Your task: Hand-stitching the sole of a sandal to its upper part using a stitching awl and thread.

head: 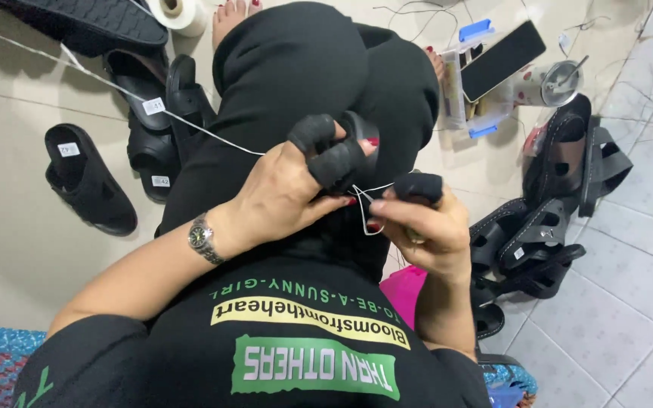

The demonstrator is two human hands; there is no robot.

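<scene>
My left hand, with black cloth guards on two fingers and a watch on the wrist, grips a black sandal piece over my lap. My right hand, one finger wrapped in black cloth, pinches a white thread that loops between both hands. The thread also runs taut up to the left across my knee. Whether a needle is in my right fingers I cannot tell.
Black sandals lie on the floor at the left, at upper left and in a pile at the right. A tape roll, a clear box with a phone and a cup sit ahead.
</scene>
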